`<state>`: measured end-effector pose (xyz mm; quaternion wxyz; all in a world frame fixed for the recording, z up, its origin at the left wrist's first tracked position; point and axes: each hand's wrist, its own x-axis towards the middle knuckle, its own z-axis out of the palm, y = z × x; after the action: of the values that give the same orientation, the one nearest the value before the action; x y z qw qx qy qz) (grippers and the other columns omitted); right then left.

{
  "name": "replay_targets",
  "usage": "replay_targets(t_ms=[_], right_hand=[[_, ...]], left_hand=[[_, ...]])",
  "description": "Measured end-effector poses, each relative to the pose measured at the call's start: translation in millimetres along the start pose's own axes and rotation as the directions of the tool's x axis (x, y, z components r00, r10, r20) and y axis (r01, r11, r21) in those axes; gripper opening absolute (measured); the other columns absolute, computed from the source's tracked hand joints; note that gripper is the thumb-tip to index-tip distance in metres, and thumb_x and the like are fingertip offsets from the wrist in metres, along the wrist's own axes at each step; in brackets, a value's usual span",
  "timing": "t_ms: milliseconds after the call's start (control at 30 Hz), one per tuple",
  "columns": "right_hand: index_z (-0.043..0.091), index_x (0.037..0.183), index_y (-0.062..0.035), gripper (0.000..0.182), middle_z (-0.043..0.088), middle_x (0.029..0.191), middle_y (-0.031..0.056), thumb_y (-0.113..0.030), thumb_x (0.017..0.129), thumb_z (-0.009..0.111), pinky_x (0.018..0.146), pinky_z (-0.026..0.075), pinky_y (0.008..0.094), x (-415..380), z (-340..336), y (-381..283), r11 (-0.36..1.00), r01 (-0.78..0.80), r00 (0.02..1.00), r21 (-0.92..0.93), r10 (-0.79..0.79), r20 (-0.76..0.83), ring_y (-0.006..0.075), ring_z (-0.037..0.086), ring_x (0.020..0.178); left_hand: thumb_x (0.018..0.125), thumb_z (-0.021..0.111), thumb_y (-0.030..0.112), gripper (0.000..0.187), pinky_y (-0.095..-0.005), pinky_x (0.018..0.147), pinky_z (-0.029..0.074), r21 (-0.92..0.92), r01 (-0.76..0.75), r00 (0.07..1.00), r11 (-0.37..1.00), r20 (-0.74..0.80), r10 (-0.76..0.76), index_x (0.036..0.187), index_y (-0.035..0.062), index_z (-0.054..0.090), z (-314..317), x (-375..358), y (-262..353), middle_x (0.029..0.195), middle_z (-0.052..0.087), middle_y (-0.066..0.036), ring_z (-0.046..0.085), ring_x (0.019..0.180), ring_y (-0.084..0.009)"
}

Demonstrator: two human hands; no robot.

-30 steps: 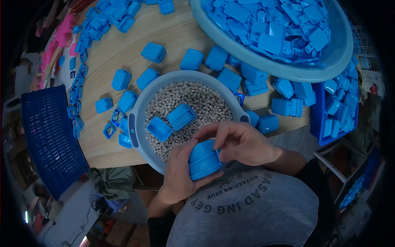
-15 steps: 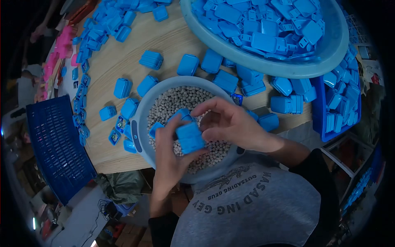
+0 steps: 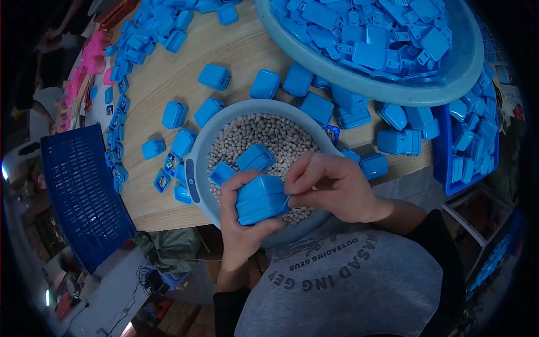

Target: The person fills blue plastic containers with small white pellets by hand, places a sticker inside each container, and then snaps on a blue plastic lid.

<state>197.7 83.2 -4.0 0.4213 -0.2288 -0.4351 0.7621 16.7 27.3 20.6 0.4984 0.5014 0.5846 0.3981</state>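
Between the thumb and fingers of my left hand [image 3: 240,236] is a blue plastic box [image 3: 261,199], held above a grey basin [image 3: 197,147]. My right hand [image 3: 331,188] is pinched at the box's right edge, thumb and forefinger touching it. Small round beige pellets [image 3: 264,130] fill much of the basin. Two more blue pieces lie on the pellets behind the held box, one [image 3: 255,158] near the middle and a smaller one [image 3: 222,173] at the left. The pellets directly under my hands are hidden.
Blue boxes [image 3: 214,77] stand around the basin on the wooden table [image 3: 163,84]. A large tub [image 3: 370,95] of blue parts is at the back right, beside a blue crate [image 3: 443,151]. An empty blue basket [image 3: 87,196] stands left. Another person's hand [image 3: 48,118] shows far left.
The held box is tilted differently and sits lower in view. My right hand has closed in from beside the box onto its right edge. The whole view has shifted slightly.
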Motion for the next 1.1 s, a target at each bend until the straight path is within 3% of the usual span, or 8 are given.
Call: replay_targets(t_ms=[467, 533, 600, 667, 767, 833, 967, 1100], right_hand=[[0.052, 0.095, -0.0047, 0.026, 0.044, 0.102, 0.0026, 0.0, 0.075, 0.068, 0.082, 0.042, 0.0248, -14, -15, 10, 0.683, -0.53, 0.846, 0.503, 0.382, 0.372, 0.0107, 0.046, 0.098], [0.048, 0.11, -0.0054, 0.04, 0.044, 0.11, 0.0034, -0.003, 0.075, 0.068, 0.083, 0.042, 0.0257, -7, -13, -2, 0.776, -0.522, 0.851, 0.353, 0.445, 0.28, 0.0123, 0.044, 0.104], [0.048, 0.114, -0.0068, 0.045, 0.043, 0.115, 0.0052, -0.005, 0.074, 0.07, 0.085, 0.042, 0.0282, 0, -19, -15, 0.848, -0.519, 0.854, 0.106, 0.511, 0.094, 0.0147, 0.043, 0.108], [0.05, 0.115, -0.009, 0.047, 0.042, 0.118, 0.0076, -0.005, 0.072, 0.07, 0.087, 0.041, 0.0304, 0, -16, -19, 0.908, -0.327, 0.916, -0.26, 0.373, 0.15, 0.0172, 0.043, 0.109], [0.054, 0.111, -0.011, 0.047, 0.043, 0.118, 0.0117, -0.004, 0.067, 0.071, 0.088, 0.04, 0.0348, -7, -21, -14, 0.815, -0.047, 0.987, -0.577, 0.125, 0.097, 0.023, 0.043, 0.111], [0.054, 0.11, -0.0103, 0.047, 0.044, 0.117, 0.0117, -0.003, 0.067, 0.071, 0.086, 0.041, 0.0353, -15, -34, -14, 0.774, 0.063, 0.988, -0.63, -0.139, -0.072, 0.0241, 0.045, 0.11], [0.054, 0.109, -0.0087, 0.046, 0.046, 0.116, 0.0146, -0.001, 0.066, 0.069, 0.08, 0.044, 0.0374, -22, -71, -5, 0.102, -0.003, 0.944, -0.995, -0.327, -0.037, 0.0302, 0.049, 0.101], [0.054, 0.11, -0.0083, 0.046, 0.047, 0.115, 0.0155, 0.0, 0.067, 0.067, 0.078, 0.044, 0.0392, -23, -81, 8, -0.178, -0.013, 0.991, -0.984, -0.134, 0.011, 0.0339, 0.05, 0.097]], left_hand=[[0.05, 0.087, 0.02, 0.085, -0.0382, 0.083, 0.041, -0.081, -0.364, 0.897, 0.928, 0.237, 0.373, 0.12, 0.0088, 0.042, 13, -7, -15, 0.11, 0.046, -0.015, 0.049, 0.101, -0.028], [0.058, 0.083, 0.022, 0.074, -0.0378, 0.084, 0.04, -0.199, -0.249, 0.907, 0.948, 0.296, 0.3, 0.118, 0.0069, 0.042, 11, 1, -15, 0.109, 0.046, -0.016, 0.049, 0.101, -0.0279], [0.068, 0.076, 0.024, 0.066, -0.0371, 0.083, 0.04, 0.178, -0.142, 0.97, 0.974, 0.223, 0.101, 0.118, 0.0044, 0.037, 9, 3, -7, 0.108, 0.046, -0.017, 0.05, 0.099, -0.028], [0.076, 0.068, 0.023, 0.063, -0.0376, 0.083, 0.04, -0.051, 0.147, 0.983, 0.988, 0.114, -0.141, 0.12, 0.0025, 0.029, 19, 6, -2, 0.109, 0.045, -0.018, 0.051, 0.098, -0.0296], [0.079, 0.064, 0.02, 0.055, -0.0373, 0.085, 0.04, 0.009, -0.026, 0.978, 1.0, 0.206, 0.024, 0.119, 0.001, 0.032, 13, 14, -7, 0.113, 0.044, -0.018, 0.051, 0.1, -0.0332], [0.081, 0.061, 0.015, 0.041, -0.0363, 0.087, 0.039, 0.422, -0.257, 0.966, 0.87, 0.072, 0.25, 0.114, 0.0, 0.042, -20, 22, -9, 0.119, 0.043, -0.017, 0.048, 0.106, -0.0339], [0.081, 0.06, 0.018, 0.031, -0.0376, 0.087, 0.039, 0.79, 0.206, 0.842, 0.577, -0.443, 0.306, 0.106, 0.0021, 0.05, -120, 40, -63, 0.114, 0.048, -0.016, 0.047, 0.106, -0.0327], [0.081, 0.058, 0.02, 0.023, -0.0389, 0.087, 0.038, 0.809, 0.5, 0.816, 0.31, -0.56, 0.144, 0.098, 0.0042, 0.059, -176, 49, -127, 0.11, 0.054, -0.015, 0.047, 0.107, -0.0316]])
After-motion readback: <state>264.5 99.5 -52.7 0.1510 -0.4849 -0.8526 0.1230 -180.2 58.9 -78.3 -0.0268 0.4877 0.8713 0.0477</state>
